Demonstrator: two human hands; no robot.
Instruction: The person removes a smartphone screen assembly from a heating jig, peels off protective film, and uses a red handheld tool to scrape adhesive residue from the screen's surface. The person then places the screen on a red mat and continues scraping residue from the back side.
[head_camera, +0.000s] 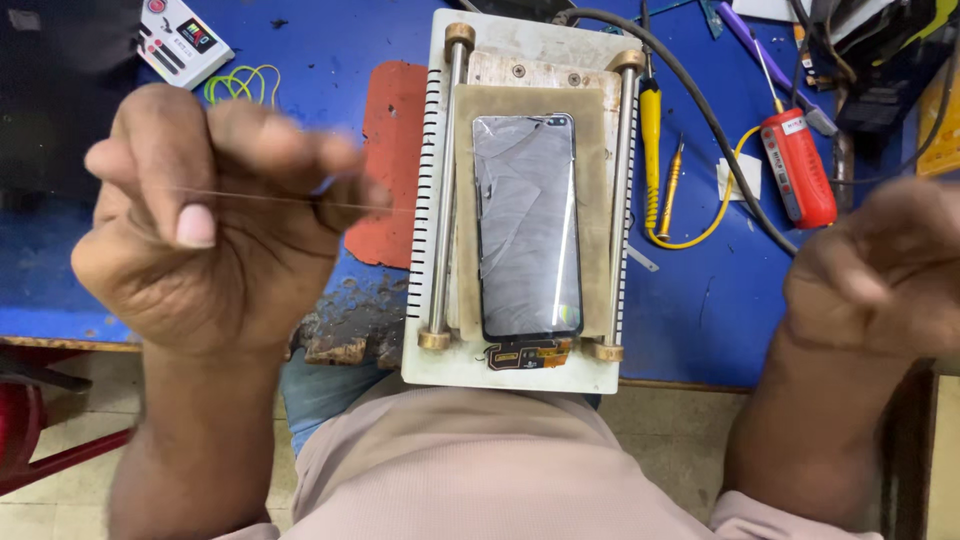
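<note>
Blue bench (330, 40), with a cracked phone (527, 225) on a white plate (510, 370).

We see our left hand (215, 215) closed, pinching a thin wire (260, 197) near us, left of the phone. Our right hand (875, 265) is blurred and curled at the right; we cannot tell its grip. A red tool (798, 168) lies far right.
</note>
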